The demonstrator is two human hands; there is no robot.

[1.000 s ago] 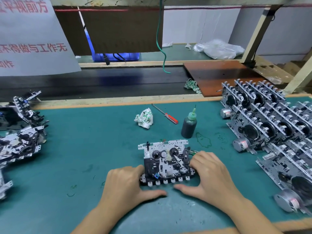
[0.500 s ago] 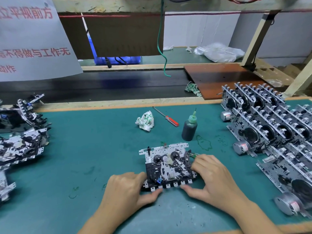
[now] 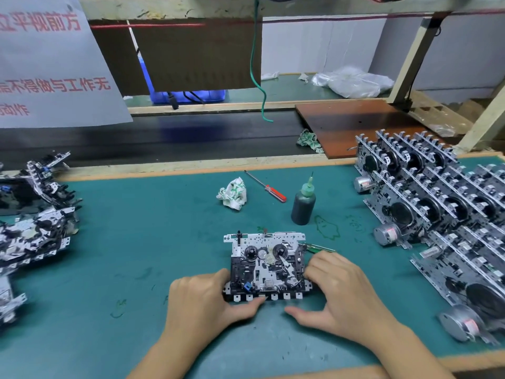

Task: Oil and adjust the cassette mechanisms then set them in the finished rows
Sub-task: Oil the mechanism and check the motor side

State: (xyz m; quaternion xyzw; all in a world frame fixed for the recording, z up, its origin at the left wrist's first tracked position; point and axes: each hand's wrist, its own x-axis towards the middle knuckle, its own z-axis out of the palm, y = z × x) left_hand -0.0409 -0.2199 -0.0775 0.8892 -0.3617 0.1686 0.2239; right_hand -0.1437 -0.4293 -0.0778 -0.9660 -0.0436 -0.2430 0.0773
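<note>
One cassette mechanism (image 3: 266,265) lies flat on the green mat (image 3: 136,242) in front of me, reels facing up. My left hand (image 3: 202,302) grips its left end, with the thumb along the row of keys at the near edge. My right hand (image 3: 344,294) curls round its right end, thumb stretched out below the keys. A dark oil bottle (image 3: 303,205) with a green nozzle stands just behind it. Finished mechanisms (image 3: 437,203) stand in tilted rows on the right. A pile of other mechanisms (image 3: 35,231) lies at the left.
A red-handled screwdriver (image 3: 266,187) and a crumpled rag (image 3: 232,194) lie behind the mechanism. A second rag (image 3: 308,140) sits on the dark conveyor belt (image 3: 164,143) beside a brown board (image 3: 363,124). A green cable (image 3: 257,64) hangs from above.
Both hands stay on the mechanism. My left thumb has slid right along the keys. The camera has tilted slightly.
</note>
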